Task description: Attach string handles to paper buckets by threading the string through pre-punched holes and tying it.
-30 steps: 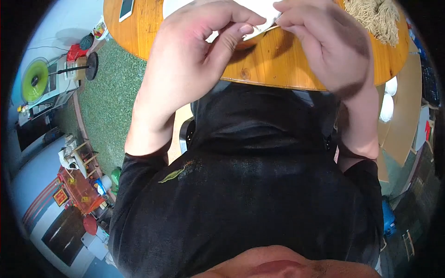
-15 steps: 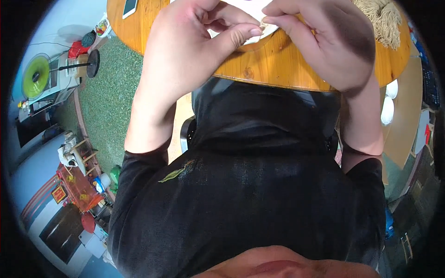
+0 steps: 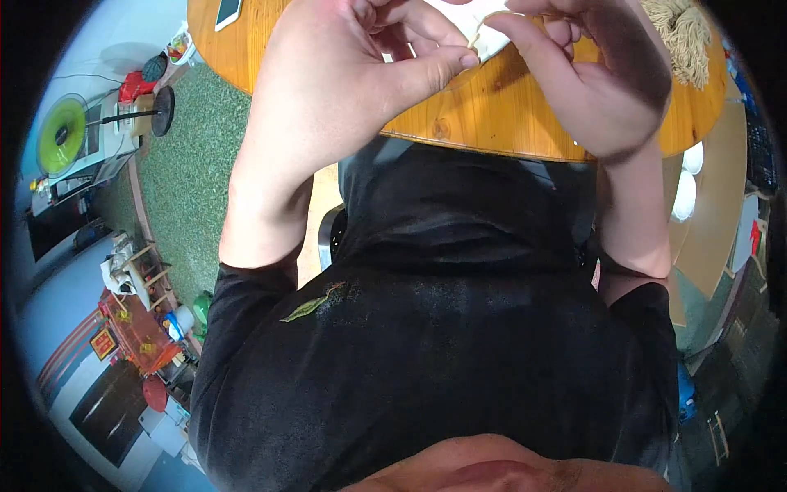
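Note:
My left hand [image 3: 344,78] is closed, its thumb and fingers pinching a thin beige strand [image 3: 476,34] above the wooden table's near edge. From there the strand curves up to my right hand [image 3: 594,90], where thumb and forefinger pinch its other part. The right fingertips are partly cut off by the upper border. Under the hands lies something white and flat [image 3: 493,43]; its kind is mostly hidden. To the right of my right hand rests a bundle of beige yarn [image 3: 684,49].
The round wooden table [image 3: 492,123] spans the top. A phone [image 3: 228,11] lies at its left. A green-bladed fan [image 3: 65,135] stands far left on the green floor [image 3: 201,156]. White round objects [image 3: 685,195] sit at the right, beside a brown board [image 3: 717,221].
My right hand has shifted slightly right and the fingertips have drawn apart, so more of the strand shows between them. The left hand has barely moved.

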Available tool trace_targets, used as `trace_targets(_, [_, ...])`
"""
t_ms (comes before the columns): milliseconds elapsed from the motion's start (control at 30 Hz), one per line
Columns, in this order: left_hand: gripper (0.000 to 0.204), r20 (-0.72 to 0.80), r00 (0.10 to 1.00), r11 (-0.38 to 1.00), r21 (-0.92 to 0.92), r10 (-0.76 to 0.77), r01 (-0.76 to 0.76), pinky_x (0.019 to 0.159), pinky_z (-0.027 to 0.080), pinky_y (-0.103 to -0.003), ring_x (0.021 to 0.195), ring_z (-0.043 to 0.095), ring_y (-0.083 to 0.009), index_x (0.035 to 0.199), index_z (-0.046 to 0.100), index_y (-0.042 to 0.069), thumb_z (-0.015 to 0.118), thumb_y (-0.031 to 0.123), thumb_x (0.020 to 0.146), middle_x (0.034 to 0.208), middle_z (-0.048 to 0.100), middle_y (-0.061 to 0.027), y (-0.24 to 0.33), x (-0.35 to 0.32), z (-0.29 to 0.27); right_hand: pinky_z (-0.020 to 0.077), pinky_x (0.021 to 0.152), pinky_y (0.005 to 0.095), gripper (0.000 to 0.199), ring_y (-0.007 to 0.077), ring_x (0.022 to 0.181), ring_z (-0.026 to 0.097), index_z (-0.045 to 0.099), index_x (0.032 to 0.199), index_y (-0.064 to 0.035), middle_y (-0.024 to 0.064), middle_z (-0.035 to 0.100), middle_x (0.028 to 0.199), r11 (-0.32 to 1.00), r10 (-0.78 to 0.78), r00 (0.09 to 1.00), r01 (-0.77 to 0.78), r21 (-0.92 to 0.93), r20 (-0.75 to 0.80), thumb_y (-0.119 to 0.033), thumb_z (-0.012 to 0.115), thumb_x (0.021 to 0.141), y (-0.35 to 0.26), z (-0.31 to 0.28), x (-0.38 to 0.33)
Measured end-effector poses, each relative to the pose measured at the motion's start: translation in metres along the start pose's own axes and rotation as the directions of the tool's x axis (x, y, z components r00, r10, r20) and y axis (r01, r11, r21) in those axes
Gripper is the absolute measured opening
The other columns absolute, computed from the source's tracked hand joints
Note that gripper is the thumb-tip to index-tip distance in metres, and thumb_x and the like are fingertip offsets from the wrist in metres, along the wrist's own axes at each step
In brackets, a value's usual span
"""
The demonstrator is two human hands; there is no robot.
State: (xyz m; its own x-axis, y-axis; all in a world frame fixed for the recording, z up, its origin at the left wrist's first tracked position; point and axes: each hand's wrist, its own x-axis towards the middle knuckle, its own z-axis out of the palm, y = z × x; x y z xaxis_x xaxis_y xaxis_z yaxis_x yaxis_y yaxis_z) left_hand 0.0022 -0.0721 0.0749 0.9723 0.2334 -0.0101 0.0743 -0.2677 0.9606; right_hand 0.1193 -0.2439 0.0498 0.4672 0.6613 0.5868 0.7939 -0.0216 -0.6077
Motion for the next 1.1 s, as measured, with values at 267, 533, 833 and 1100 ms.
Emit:
trace_targets(267, [0.032, -0.03, 0.998, 0.994, 0.092, -0.055, 0.057, 0.068, 0.049, -0.018, 0.078, 0.065, -0.0045, 0.115, 0.066, 0.002, 0.078, -0.004, 0.086, 0.087, 0.072, 0.001, 0.004, -0.002, 0.004, 0.0463, 0.063, 0.0242, 0.022, 0.0103, 0.073, 0.059, 0.067, 0.096, -0.0024, 0.0075, 0.065, 0.101, 0.995, 0.101, 0.995, -0.101, -0.015, -0.02, 0.007, 0.078, 0.079, 0.003, 0.004, 0.005])
trace_targets(533, [0.029, -0.054, 0.994, 0.979, 0.178, -0.092, 0.1, 0.066, 0.048, -0.017, 0.076, 0.063, -0.0021, 0.111, 0.068, 0.003, 0.08, -0.002, 0.085, 0.086, 0.071, 0.0031, 0.007, -0.004, 0.007, 0.0449, 0.062, 0.017, 0.017, 0.0018, 0.072, 0.057, 0.072, 0.101, -0.001, 0.0008, 0.071, 0.095, 0.997, 0.052, 0.9, -0.073, -0.031, -0.433, 0.0, 0.081, 0.087, 0.007, 0.007, -0.039])
trace_targets(833, [0.026, -0.005, 1.0, 0.962, 0.272, -0.026, 0.027, 0.066, 0.047, -0.018, 0.076, 0.061, -0.0023, 0.108, 0.07, 0.004, 0.081, 0.0, 0.085, 0.086, 0.07, 0.0039, 0.008, 0.0, 0.004, 0.0472, 0.066, 0.02, 0.024, 0.0052, 0.08, 0.063, 0.074, 0.101, -0.0003, 0.0009, 0.069, 0.084, 0.785, 0.505, 0.843, -0.538, 0.308, 0.185, 0.007, 0.08, 0.078, -0.017, -0.017, 0.001])
trace_targets(1100, [0.023, 0.015, 0.996, 0.986, 0.146, -0.087, 0.084, 0.066, 0.048, -0.018, 0.078, 0.063, -0.0028, 0.106, 0.07, 0.004, 0.081, 0.001, 0.085, 0.089, 0.071, 0.0035, 0.008, 0.0, 0.006, 0.0515, 0.069, 0.0291, 0.019, 0.0199, 0.079, 0.065, 0.069, 0.09, -0.0017, 0.0108, 0.064, 0.102, 0.968, 0.249, 0.95, -0.246, -0.039, 0.191, -0.002, 0.082, 0.077, -0.02, -0.013, -0.007])
